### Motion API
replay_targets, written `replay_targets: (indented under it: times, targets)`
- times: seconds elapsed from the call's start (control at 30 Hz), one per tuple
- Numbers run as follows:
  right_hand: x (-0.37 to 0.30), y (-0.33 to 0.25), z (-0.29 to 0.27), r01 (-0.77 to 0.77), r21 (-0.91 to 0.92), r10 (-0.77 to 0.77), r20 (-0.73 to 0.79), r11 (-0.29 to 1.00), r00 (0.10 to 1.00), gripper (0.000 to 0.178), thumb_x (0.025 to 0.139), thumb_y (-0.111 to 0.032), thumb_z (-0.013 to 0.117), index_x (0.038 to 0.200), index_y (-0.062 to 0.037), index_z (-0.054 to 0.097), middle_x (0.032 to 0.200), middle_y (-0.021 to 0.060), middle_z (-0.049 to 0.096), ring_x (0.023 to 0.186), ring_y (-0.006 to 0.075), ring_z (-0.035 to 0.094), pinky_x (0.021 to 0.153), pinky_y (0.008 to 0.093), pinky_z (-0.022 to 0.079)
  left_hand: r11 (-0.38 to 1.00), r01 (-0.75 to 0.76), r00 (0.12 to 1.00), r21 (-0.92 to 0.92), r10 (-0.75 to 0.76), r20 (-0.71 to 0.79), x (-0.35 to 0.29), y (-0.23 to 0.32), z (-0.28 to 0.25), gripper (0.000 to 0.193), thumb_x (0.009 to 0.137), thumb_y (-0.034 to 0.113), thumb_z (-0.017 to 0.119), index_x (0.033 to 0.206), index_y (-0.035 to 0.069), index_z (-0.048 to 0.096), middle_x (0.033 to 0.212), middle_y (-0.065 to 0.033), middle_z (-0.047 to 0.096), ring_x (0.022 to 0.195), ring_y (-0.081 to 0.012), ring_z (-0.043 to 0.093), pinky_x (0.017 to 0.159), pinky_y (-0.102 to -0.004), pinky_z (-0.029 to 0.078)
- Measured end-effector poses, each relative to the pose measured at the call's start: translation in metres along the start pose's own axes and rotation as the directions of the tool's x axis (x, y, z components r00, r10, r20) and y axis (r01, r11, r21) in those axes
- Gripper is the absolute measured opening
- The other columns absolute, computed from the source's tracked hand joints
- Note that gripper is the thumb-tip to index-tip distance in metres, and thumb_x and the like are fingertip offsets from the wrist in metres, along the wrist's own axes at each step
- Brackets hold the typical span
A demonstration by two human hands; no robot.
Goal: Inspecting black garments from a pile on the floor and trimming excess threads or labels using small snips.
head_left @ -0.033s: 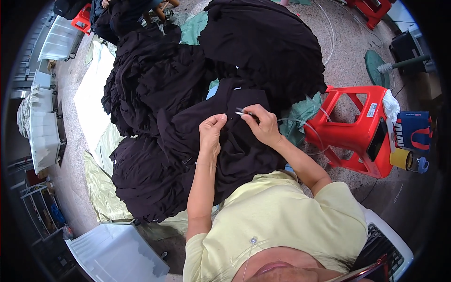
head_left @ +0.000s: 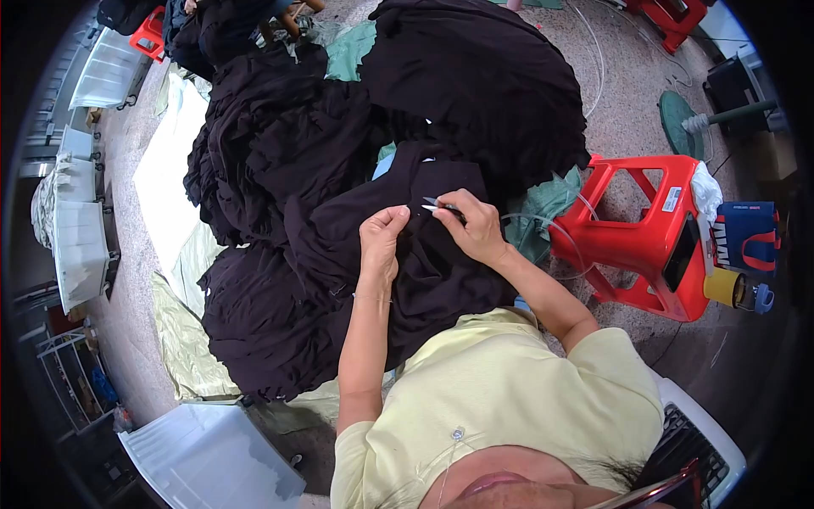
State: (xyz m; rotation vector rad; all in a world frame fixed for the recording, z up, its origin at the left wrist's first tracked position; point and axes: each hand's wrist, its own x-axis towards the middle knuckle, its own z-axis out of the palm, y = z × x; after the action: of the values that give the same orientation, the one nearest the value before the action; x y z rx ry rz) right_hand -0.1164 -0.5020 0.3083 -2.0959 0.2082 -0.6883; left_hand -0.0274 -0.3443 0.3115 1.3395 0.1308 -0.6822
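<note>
Speckled floor lay under heaped black cloth; left hand (head_left: pixel 381 237) pinched the soft, limp black garment (head_left: pixel 424 271) on her lap, right hand (head_left: pixel 475 227) gripped small snips (head_left: pixel 434 205); best held near its seam

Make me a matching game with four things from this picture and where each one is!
Things:
1. small thread snips
2. red plastic stool
3. black garment
4. yellow tape roll

Places:
A. on the floor to the person's right, upright
B. pinched by the left hand, spread over the lap
C. held in the right hand
D. just right of the stool, next to a blue bag

Pairs: 1-C, 2-A, 3-B, 4-D
</note>
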Motion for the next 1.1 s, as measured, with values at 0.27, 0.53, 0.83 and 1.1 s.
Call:
replay_targets:
  times: [0.27,0.53,0.83,1.1]
  targets:
    - [0.002,-0.002,0.010,0.043,-0.049,-0.042,0.036,0.998,0.998,0.016,0.085,-0.019,0.070,0.087,-0.0069,0.060,0.077,0.0064,0.063,0.060,0.0249,0.062,0.053,0.0333,0.047,0.999,-0.048,0.998,-0.004,0.048,0.037,-0.004,0.000,0.003,0.013,0.088,0.008,0.069,0.094,-0.004,0.069,0.083,-0.0001,0.067,0.072,-0.0041,0.056,0.071,-0.0181,0.045]
    - [0.002,0.025,-0.006,-0.402,0.374,0.489,-0.173,0.836,0.855,0.021,0.090,-0.020,0.068,0.100,-0.0025,0.062,0.081,0.0026,0.061,0.074,0.0115,0.056,0.068,0.0264,0.047,0.942,-0.165,0.984,0.293,0.177,-0.015,-0.002,0.002,0.007,0.018,0.090,0.014,0.068,0.096,-0.003,0.069,0.082,-0.0012,0.067,0.075,-0.0067,0.059,0.073,-0.0224,0.047]
    - [-0.001,0.071,-0.049,-0.648,0.475,0.680,0.132,0.595,0.721,0.024,0.079,-0.018,0.081,0.091,-0.0075,0.064,0.067,-0.0095,0.049,0.051,0.0019,0.040,0.046,0.0204,0.028,-0.047,-0.560,0.640,0.827,0.610,0.467,-0.024,0.040,0.067,0.063,0.073,0.032,0.078,0.127,0.009,0.054,0.123,-0.0127,0.050,0.104,-0.0312,0.051,0.087,-0.0439,0.041]
    - [0.064,-0.054,-0.083,-0.351,0.600,0.296,0.193,0.719,0.935,0.009,0.083,-0.001,0.066,0.081,-0.0071,0.059,0.077,-0.0069,0.049,0.065,0.0015,0.041,0.057,0.0192,0.031,0.642,-0.622,0.774,0.448,0.418,0.476,-0.077,0.066,0.038,0.016,0.081,0.007,0.072,0.087,-0.002,0.061,0.073,-0.0133,0.057,0.064,-0.0218,0.055,0.059,-0.0307,0.044]
